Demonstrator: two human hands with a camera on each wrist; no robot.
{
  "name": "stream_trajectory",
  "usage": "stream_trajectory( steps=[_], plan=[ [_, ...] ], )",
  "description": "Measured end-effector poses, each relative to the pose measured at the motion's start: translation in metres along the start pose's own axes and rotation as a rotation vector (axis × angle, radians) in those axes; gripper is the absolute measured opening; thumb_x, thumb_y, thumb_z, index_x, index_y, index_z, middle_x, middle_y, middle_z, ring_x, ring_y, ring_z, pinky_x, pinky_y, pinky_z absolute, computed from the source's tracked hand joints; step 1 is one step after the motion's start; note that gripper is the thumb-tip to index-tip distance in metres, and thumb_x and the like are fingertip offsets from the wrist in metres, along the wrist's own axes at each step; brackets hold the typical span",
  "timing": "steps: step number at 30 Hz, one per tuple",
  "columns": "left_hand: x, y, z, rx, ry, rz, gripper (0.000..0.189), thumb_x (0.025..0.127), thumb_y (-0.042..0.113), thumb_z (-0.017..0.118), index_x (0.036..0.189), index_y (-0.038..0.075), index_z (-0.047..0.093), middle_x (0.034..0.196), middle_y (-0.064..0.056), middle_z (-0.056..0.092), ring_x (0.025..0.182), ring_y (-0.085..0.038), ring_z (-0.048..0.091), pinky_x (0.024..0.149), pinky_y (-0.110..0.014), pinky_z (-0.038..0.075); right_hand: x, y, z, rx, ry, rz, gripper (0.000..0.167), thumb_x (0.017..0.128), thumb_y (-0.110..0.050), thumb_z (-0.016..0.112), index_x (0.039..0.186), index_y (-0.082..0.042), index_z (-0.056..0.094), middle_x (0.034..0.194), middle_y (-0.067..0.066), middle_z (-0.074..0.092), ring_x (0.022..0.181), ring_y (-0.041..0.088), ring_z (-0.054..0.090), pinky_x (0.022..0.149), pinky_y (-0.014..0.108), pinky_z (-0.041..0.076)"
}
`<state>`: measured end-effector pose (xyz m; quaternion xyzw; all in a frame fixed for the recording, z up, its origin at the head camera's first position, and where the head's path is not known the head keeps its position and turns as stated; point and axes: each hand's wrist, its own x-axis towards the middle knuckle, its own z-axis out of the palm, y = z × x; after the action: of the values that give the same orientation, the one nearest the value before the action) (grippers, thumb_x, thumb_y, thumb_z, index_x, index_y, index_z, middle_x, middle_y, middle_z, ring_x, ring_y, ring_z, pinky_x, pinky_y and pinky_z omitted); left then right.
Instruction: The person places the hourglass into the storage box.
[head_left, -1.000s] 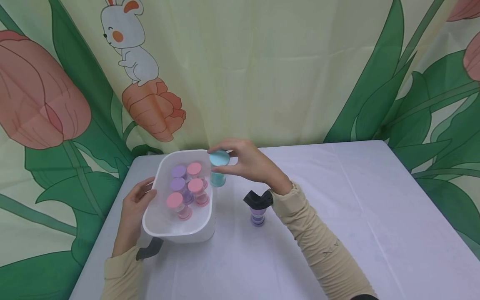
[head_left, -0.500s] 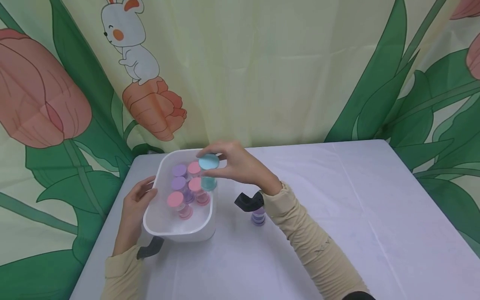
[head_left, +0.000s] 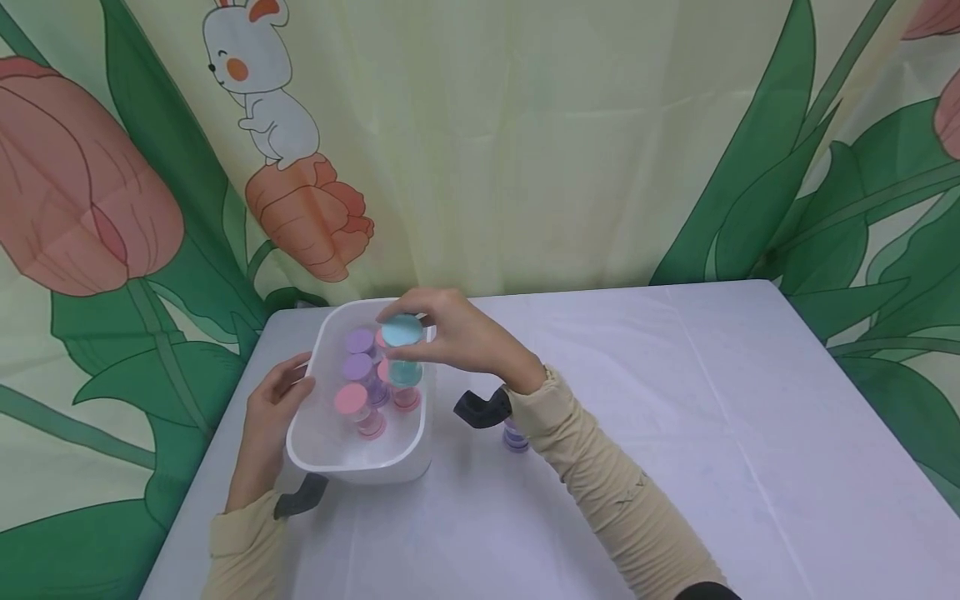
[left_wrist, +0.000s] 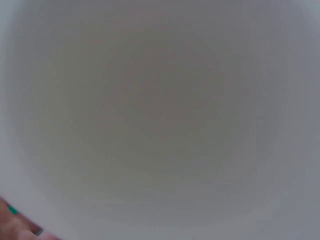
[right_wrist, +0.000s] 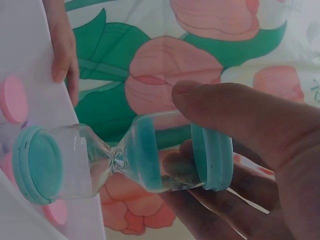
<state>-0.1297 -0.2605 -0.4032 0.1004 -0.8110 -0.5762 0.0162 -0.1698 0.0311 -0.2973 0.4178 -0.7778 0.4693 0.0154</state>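
My right hand [head_left: 457, 333] holds a teal hourglass [head_left: 406, 372] by its top cap, thumb and fingers around it, over the right side of a white plastic bin [head_left: 360, 471]. The right wrist view shows this hourglass [right_wrist: 145, 155] with clear glass and teal sand. Inside the bin stand purple hourglasses [head_left: 357, 367] and pink ones [head_left: 351, 399], two of them partly covered by the teal one. At the bin's left rim, my left hand [head_left: 270, 412] grips the wall. Its wrist view is filled by the blurred white bin wall [left_wrist: 160, 120].
A purple hourglass [head_left: 515, 437] stands on the white tablecloth [head_left: 637, 400] right of the bin, partly behind the right wrist's black camera mount [head_left: 482, 410]. A curtain [head_left: 525, 150] printed with tulips and a rabbit hangs behind the table.
My right hand has carried the teal hourglass leftward, from beside the bin's right wall to over its inside. The left hand and the bin have stayed in place.
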Motion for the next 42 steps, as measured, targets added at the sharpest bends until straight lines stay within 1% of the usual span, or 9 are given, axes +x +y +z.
stream_trajectory(
  steps=[6, 10, 16, 21, 27, 31, 36, 42],
  plan=[
    [0.0, 0.0, 0.0, -0.002, -0.002, -0.011, 0.051, 0.099, 0.043, 0.057, 0.147, 0.026, 0.047, 0.146, -0.011, 0.048, 0.113, -0.007, 0.055, 0.08, -0.013, 0.053, 0.005, 0.003, 0.009, 0.012, -0.032, 0.015, 0.037, 0.082, -0.014, 0.081, 0.116, -0.005, 0.07, 0.111, 0.002, 0.07, 0.101, 0.007, 0.059, 0.091, 0.02, 0.051],
    [0.001, -0.001, -0.001, -0.002, -0.007, -0.011, 0.052, 0.099, 0.044, 0.057, 0.147, 0.026, 0.047, 0.147, -0.011, 0.048, 0.117, -0.011, 0.054, 0.081, -0.014, 0.053, 0.008, 0.004, 0.014, 0.014, -0.045, 0.04, 0.036, 0.083, -0.014, 0.08, 0.117, -0.005, 0.07, 0.114, 0.003, 0.069, 0.104, 0.008, 0.06, 0.091, 0.018, 0.05],
    [0.001, 0.0, -0.002, -0.002, -0.011, -0.016, 0.053, 0.098, 0.046, 0.057, 0.147, 0.027, 0.047, 0.148, -0.011, 0.047, 0.121, -0.014, 0.053, 0.081, -0.013, 0.053, 0.013, 0.008, 0.023, -0.011, -0.058, 0.044, 0.035, 0.083, -0.012, 0.08, 0.116, -0.005, 0.071, 0.113, 0.004, 0.069, 0.101, 0.009, 0.06, 0.088, 0.017, 0.05],
    [0.001, 0.0, -0.002, -0.009, -0.01, -0.018, 0.052, 0.099, 0.043, 0.057, 0.147, 0.026, 0.047, 0.147, -0.01, 0.047, 0.116, -0.01, 0.054, 0.08, -0.014, 0.053, 0.019, 0.012, 0.031, -0.024, -0.069, 0.024, 0.035, 0.081, -0.012, 0.081, 0.114, -0.005, 0.072, 0.111, 0.004, 0.07, 0.099, 0.009, 0.059, 0.086, 0.017, 0.049],
    [0.001, 0.0, -0.003, -0.018, -0.013, -0.021, 0.052, 0.1, 0.04, 0.056, 0.148, 0.025, 0.046, 0.146, -0.008, 0.048, 0.111, -0.005, 0.056, 0.08, -0.014, 0.054, 0.024, 0.017, 0.04, -0.018, -0.066, -0.013, 0.031, 0.08, -0.012, 0.082, 0.108, -0.003, 0.074, 0.104, 0.004, 0.071, 0.093, 0.009, 0.059, 0.081, 0.017, 0.05],
    [0.001, -0.001, -0.003, -0.024, -0.016, -0.016, 0.052, 0.1, 0.039, 0.057, 0.148, 0.024, 0.046, 0.145, -0.007, 0.048, 0.11, -0.003, 0.056, 0.079, -0.014, 0.054, 0.024, 0.019, 0.044, -0.028, -0.087, 0.003, 0.029, 0.081, -0.013, 0.082, 0.107, -0.004, 0.073, 0.101, 0.003, 0.071, 0.091, 0.009, 0.059, 0.081, 0.017, 0.049],
    [0.001, -0.001, -0.003, -0.031, -0.024, -0.004, 0.051, 0.099, 0.041, 0.058, 0.147, 0.025, 0.047, 0.146, -0.008, 0.049, 0.112, -0.005, 0.056, 0.08, -0.014, 0.054, 0.024, 0.022, 0.048, -0.03, -0.126, 0.035, 0.026, 0.083, -0.013, 0.08, 0.107, -0.005, 0.072, 0.102, 0.002, 0.07, 0.091, 0.007, 0.058, 0.083, 0.016, 0.048],
    [0.001, -0.002, -0.003, -0.023, -0.029, 0.016, 0.051, 0.099, 0.042, 0.058, 0.146, 0.025, 0.048, 0.145, -0.01, 0.049, 0.112, -0.006, 0.056, 0.081, -0.016, 0.054, 0.025, 0.026, 0.053, -0.037, -0.162, 0.062, 0.027, 0.081, -0.014, 0.082, 0.105, -0.005, 0.072, 0.099, 0.002, 0.07, 0.086, 0.008, 0.059, 0.078, 0.014, 0.049]
  ],
)
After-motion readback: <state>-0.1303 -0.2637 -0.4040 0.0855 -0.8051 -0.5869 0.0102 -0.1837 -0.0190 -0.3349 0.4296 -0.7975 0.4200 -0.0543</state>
